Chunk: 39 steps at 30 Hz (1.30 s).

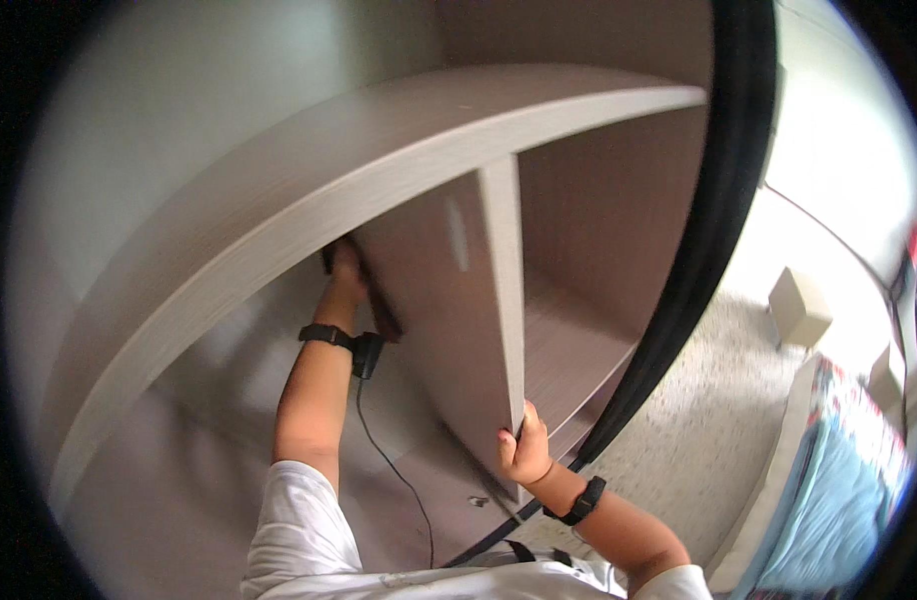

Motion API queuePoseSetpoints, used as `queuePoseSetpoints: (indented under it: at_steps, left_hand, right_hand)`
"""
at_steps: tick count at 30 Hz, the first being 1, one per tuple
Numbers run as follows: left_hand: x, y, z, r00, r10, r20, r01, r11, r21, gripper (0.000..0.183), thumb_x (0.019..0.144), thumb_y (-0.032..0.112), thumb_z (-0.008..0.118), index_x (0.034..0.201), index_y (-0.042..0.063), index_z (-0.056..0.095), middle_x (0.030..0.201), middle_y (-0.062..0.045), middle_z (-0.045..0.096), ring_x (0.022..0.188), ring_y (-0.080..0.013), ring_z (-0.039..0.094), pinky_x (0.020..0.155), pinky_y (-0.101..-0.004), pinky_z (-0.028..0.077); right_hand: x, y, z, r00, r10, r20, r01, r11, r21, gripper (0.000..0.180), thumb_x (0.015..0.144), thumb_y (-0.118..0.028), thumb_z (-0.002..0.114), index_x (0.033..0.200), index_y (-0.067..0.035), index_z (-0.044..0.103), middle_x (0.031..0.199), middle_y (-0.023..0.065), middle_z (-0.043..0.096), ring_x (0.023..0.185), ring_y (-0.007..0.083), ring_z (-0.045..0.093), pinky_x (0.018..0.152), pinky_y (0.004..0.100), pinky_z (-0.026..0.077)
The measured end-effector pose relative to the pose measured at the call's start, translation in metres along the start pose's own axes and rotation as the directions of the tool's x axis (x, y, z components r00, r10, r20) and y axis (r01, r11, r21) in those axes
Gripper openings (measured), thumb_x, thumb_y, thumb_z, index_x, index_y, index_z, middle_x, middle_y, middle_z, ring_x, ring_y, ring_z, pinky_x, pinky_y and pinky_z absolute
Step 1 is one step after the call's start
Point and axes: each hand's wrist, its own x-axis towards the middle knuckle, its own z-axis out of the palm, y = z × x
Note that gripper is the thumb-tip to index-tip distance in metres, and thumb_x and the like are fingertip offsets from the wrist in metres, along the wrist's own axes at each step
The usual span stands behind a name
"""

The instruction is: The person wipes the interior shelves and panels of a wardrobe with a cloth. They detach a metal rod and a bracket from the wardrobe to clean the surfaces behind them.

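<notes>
My left hand (347,264) reaches deep under the curved-looking wooden shelf (338,191), against the left face of an upright divider panel (443,300). A dark, narrow object (383,319) lies beside that hand along the panel; the fingers are partly hidden, so I cannot tell what they hold. My right hand (527,450) grips the pale front edge of the divider near its lower end, thumb on the left side and fingers on the right. Each wrist wears a black strap, and a small black device (366,355) with a thin cable hangs at the left one.
The cabinet's black side frame (728,187) stands at the right. A small bracket-like piece (477,501) lies on the cabinet floor. Beyond the frame are a speckled floor (698,382), a cream block (800,307) and a bed-like item with blue cloth (826,495).
</notes>
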Motion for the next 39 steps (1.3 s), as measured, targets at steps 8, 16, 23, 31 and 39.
queuePoseSetpoints:
  at_steps: [8, 16, 23, 31, 39]
  left_hand:
    - [0.128, -0.014, -0.1, 0.965, -0.011, 0.263, 0.133, 0.883, -0.449, 0.063, 0.098, 0.049, 0.032, 0.145, 0.009, 0.023, 0.146, -0.01, 0.028, 0.13, -0.0265, 0.031, 0.11, -0.0415, 0.024]
    - [0.022, -0.088, -0.059, 0.993, -0.028, 0.113, 0.028, 1.0, 0.003, 0.061, 0.098, 0.048, 0.035, 0.144, 0.009, 0.025, 0.139, -0.01, 0.037, 0.127, -0.0264, 0.034, 0.107, -0.0419, 0.028]
    - [-0.13, -0.108, 0.006, 0.989, 0.087, 0.116, -0.101, 0.987, 0.124, 0.051, 0.098, 0.043, 0.035, 0.133, 0.007, 0.042, 0.129, -0.009, 0.048, 0.119, -0.0256, 0.043, 0.104, -0.042, 0.032]
    - [-0.241, -0.177, 0.041, 0.997, -0.04, 0.067, 0.02, 0.962, 0.272, 0.038, 0.097, 0.023, 0.031, 0.114, -0.001, 0.055, 0.113, -0.011, 0.057, 0.105, -0.0211, 0.053, 0.094, -0.036, 0.043]
    - [-0.32, -0.239, 0.069, 0.985, -0.135, -0.103, 0.164, 0.92, 0.357, 0.055, 0.097, 0.042, 0.031, 0.067, 0.002, 0.053, 0.043, -0.002, 0.04, 0.027, -0.0128, 0.032, 0.026, -0.0307, 0.026]
  right_hand:
    - [0.015, -0.02, -0.006, 1.0, 0.016, -0.015, -0.016, 0.999, -0.052, 0.049, 0.088, -0.019, 0.055, 0.131, -0.003, 0.039, 0.128, 0.015, 0.054, 0.103, 0.0363, 0.06, 0.088, 0.0392, 0.051]
    - [0.002, -0.009, -0.009, 0.999, -0.001, -0.047, -0.003, 0.997, -0.08, 0.049, 0.086, -0.019, 0.058, 0.129, -0.002, 0.042, 0.12, 0.0189, 0.057, 0.098, 0.0396, 0.06, 0.085, 0.0409, 0.05]
    - [-0.002, -0.007, -0.004, 1.0, -0.003, 0.004, 0.002, 0.999, 0.033, 0.045, 0.086, -0.014, 0.056, 0.126, 0.0, 0.042, 0.104, 0.0255, 0.057, 0.09, 0.0444, 0.059, 0.079, 0.0445, 0.049]
    - [0.014, -0.019, -0.021, 0.99, -0.103, 0.097, 0.088, 0.986, 0.141, 0.049, 0.092, -0.02, 0.05, 0.134, 0.001, 0.035, 0.116, 0.0296, 0.053, 0.103, 0.0479, 0.056, 0.087, 0.0459, 0.046]
    - [0.01, -0.013, -0.03, 0.982, -0.025, 0.19, -0.005, 0.988, 0.157, 0.032, 0.093, -0.024, 0.055, 0.109, 0.001, 0.042, 0.089, 0.0213, 0.06, 0.08, 0.0323, 0.061, 0.073, 0.0391, 0.048]
